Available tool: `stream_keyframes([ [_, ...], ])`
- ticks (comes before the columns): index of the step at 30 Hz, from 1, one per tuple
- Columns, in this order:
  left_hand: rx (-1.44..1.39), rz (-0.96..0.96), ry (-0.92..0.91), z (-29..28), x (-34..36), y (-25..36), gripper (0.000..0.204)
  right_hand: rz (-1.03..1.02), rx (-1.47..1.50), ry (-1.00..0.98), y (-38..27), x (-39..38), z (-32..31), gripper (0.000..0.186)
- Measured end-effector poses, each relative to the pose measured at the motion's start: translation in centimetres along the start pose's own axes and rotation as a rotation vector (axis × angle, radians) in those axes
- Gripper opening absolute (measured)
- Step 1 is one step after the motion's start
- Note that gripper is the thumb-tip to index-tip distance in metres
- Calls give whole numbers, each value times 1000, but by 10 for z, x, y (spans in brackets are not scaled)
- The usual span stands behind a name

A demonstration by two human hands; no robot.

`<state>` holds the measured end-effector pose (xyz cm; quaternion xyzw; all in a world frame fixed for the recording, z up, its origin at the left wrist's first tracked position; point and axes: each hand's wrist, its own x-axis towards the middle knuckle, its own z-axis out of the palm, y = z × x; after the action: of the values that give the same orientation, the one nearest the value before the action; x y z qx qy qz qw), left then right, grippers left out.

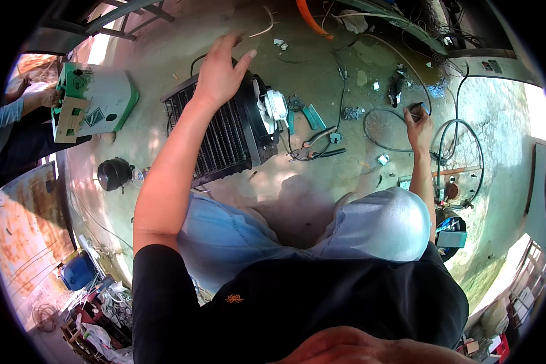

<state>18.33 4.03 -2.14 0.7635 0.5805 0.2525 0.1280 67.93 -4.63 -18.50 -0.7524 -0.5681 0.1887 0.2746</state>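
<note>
Stained floor (349,173) fills the middle of my head view and bends toward the dark fisheye rim. Along the upper right a greenish beam (406,36) bounds the working area, and an orange hose (312,21) reaches in from the top edge. To the left, a white-and-green carton (112,100) stands well apart from the black finned unit (221,145), with a strip of floor between them; a co-worker's hand (50,97) is at the carton's outer side. I see the unit just left of centre, beyond the knees, its round white part (276,105) facing right, near scattered pliers (321,136). Floor runs on from these tools to a loop of dark cable (385,146).

My left grip (221,73) lies over the unit's far end, thumb and fingers apart; I cannot tell whether it touches. My right grip (418,127) is pinched on a small dark piece (415,109) beside the cable.

On the carton I make out printed symbols, one a dark diamond. An orange spider-shaped emblem (234,298) marks the black shirt (346,291). Small labels on a pale panel (476,65) are too tiny to read.
</note>
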Motion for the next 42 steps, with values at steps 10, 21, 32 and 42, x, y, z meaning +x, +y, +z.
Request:
stream_keyframes([
  [10,-700,-148,-344,33,35,44,36,29,-41,-265,53,46,-8,47],
  [21,-812,-38,-338,49,104,106,40,12,186,-424,91,51,8,43],
  [32,-494,49,-177,84,154,104,32,-4,248,-565,73,-6,12,33],
  [42,-450,241,-145,67,152,106,31,-26,425,-504,69,-40,12,28],
])
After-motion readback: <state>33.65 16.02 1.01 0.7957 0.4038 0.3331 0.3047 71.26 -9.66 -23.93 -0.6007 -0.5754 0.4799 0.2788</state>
